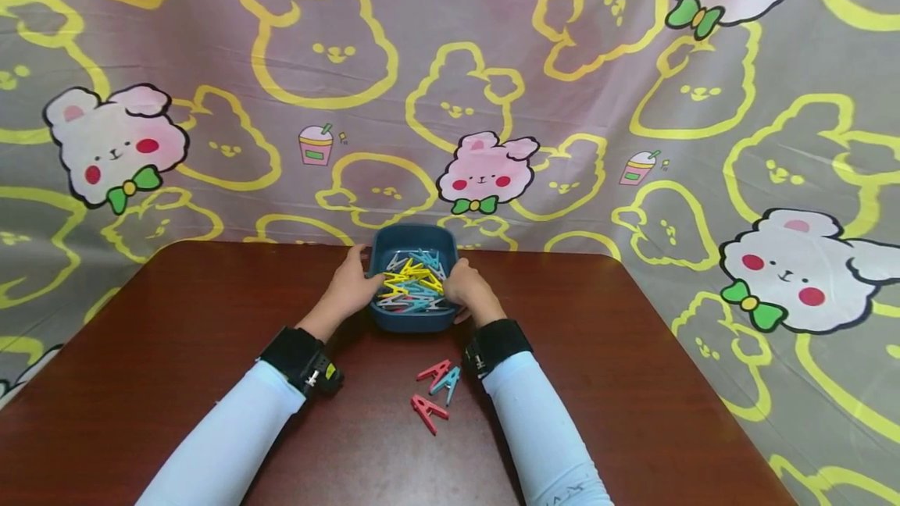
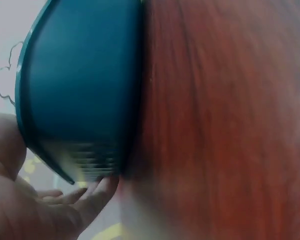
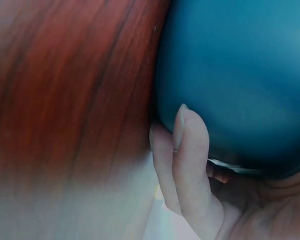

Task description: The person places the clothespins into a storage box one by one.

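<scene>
A dark blue plastic basket stands near the table's back edge, filled with yellow, blue and grey clothespins. My left hand grips its left side, thumb over the rim; in the left wrist view the fingers reach under the slotted end. On the opposite side, my right hand holds the basket, and the right wrist view shows fingertips against the outer wall. Between my forearms lie two red clothespins and a blue clothespin, loose on the table.
The brown wooden table extends on both sides of the basket. Right behind its back edge hangs a grey cloth with cartoon animals. A black camera strap circles each wrist.
</scene>
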Tool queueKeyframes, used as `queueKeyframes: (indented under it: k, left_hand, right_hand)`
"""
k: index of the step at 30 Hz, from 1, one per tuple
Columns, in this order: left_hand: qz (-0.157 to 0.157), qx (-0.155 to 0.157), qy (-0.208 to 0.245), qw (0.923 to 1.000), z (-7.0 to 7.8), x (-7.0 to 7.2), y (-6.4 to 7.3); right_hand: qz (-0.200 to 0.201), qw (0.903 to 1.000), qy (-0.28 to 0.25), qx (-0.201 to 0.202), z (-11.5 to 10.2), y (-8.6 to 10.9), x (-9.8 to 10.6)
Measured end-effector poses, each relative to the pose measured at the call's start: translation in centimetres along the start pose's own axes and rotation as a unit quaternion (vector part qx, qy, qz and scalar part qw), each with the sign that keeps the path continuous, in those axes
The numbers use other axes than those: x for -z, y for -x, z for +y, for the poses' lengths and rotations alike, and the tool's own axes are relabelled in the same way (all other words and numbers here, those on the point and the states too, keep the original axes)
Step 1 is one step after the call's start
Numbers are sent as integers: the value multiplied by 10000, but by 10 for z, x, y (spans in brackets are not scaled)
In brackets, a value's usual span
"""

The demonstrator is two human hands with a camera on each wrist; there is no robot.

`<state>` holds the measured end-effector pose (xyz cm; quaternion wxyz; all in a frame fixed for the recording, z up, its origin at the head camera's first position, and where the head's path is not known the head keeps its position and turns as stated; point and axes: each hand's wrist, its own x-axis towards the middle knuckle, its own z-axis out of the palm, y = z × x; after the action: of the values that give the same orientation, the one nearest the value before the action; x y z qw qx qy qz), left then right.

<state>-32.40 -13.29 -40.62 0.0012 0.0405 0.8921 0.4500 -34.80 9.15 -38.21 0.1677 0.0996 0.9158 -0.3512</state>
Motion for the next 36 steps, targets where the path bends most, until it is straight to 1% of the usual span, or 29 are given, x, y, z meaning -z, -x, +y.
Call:
queueKeyframes:
  k: [2,5,8,11,14,18,23,27,32,36]
  left_hand:
    - [-147,302,320,9989,-4,0,-3]
    - [-339,505,499,9969,-6,1,-3]
    - [-451,536,482,9964,-4,3,-1]
    - [-440,534,477,9965,-3,3,1]
    - [-478,610,640,9949,-2,2,1]
    - [-498,713,726,9936,-2,0,0]
    - [-516,745,647,9938,0,-1,0]
    - [-516,786,494,9943,2,-1,2]
    - [-508,809,365,9948,5,-1,3]
    - [-630,820,260,9943,8,-2,0]
  right_hand:
    - [5,10000,12,-4,0,0,0]
    - [-1,10000,9,-3,-1,0,-1]
    - [-19,10000,-19,16,-1,-1,-1]
    - [-29,10000,-38,66,-1,-2,-1]
    - [-58,9999,-68,115,0,-1,0]
    - [-82,9998,-117,148,1,0,0]
    - [-127,9997,-157,120,2,2,0]
    - [-181,9997,-162,99,0,4,-1]
    - [-210,9995,-171,172,0,5,2]
    - [-217,9994,-166,205,5,5,6]
